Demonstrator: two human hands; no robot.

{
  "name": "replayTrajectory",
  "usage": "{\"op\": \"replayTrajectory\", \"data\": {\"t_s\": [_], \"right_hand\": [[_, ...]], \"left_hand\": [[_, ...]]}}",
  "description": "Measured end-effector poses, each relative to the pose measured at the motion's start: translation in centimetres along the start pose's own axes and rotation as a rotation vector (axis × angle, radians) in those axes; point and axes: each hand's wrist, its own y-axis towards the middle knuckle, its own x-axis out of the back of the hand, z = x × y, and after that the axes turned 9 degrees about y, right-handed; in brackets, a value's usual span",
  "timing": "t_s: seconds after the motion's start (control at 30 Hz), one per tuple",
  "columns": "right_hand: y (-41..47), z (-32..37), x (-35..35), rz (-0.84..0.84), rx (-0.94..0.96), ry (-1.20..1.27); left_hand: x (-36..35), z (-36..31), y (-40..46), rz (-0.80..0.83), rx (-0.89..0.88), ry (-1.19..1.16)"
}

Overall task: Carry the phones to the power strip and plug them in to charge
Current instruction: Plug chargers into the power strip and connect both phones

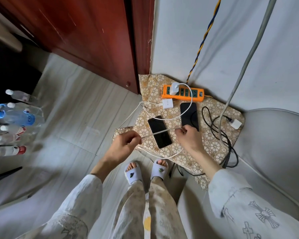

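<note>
Both phones lie on the patterned cloth [164, 150] below the orange power strip [183, 93]: the near phone [160, 131] and the far phone [189, 116]. My left hand [123, 146] and right hand [188, 137] each pinch the white cable [158, 133] taut above the near phone; I'd feed its free end along to the port squarely, keeping slack off the strip.

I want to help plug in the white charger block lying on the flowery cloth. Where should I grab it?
Pinch the loose charger block by its two flat white sides, coming from above. It lies flat on the cloth just in front of the orange power strip, its metal prongs pointing right and its cable leaving on the left. Keep fingers off the prongs, so they probably slide into a socket freely.
</note>
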Motion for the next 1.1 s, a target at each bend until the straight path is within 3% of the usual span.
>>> {"op": "replayTrajectory", "data": {"t_s": [0.07,0.13,0.2,0.27,0.33,0.37,0.5,0.6,0.67,0.77,0.83,0.93,1.1], "right_hand": [[0.1,0.2,0.1,0.060,-0.223,0.520],[-0.1,1.0,0.6,0.070,-0.419,1.205],[0.1,1.4,0.9,0.002,-0.541,1.567],[0.1,1.8,0.8,-0.016,-0.638,1.564],[-0.1,2.0,0.8,0.068,-0.664,1.384],[-0.2,2.0,0.8,0.151,-0.627,1.265],[-1.0,2.3,0.7,0.487,-0.304,0.805],[-2.2,2.6,-0.2,0.612,-0.102,0.403],[-2.8,2.3,-0.7,0.650,-0.090,0.327],[-2.8,1.2,-0.8,0.667,-0.142,0.365],[-1.9,0.6,-0.7,0.613,-0.208,0.543],[0.1,0.5,-0.4,0.520,-0.376,0.808],[2.4,1.9,-0.7,0.658,-0.465,1.070]], "left_hand": [[0.1,0.6,-0.5,0.073,0.054,-0.036],[-0.1,1.5,-0.9,0.163,0.119,-0.038],[-0.5,2.4,-1.5,0.267,0.193,0.067],[-0.8,3.2,-1.5,0.350,0.248,0.230],[-1.0,3.3,-0.7,0.370,0.290,0.309],[-1.1,3.1,-0.1,0.347,0.322,0.244],[-1.6,0.9,2.6,0.186,0.532,-0.389],[-1.9,-0.4,4.1,0.237,0.470,-0.634],[-1.9,-1.2,5.0,0.202,0.366,-0.685],[-2.2,-1.5,5.6,0.047,0.276,-0.592],[-2.5,-1.1,4.9,0.042,0.230,-0.449],[-2.8,-0.4,2.8,0.254,0.154,-0.251],[-3.0,0.3,1.8,0.512,0.146,-0.095]]}}
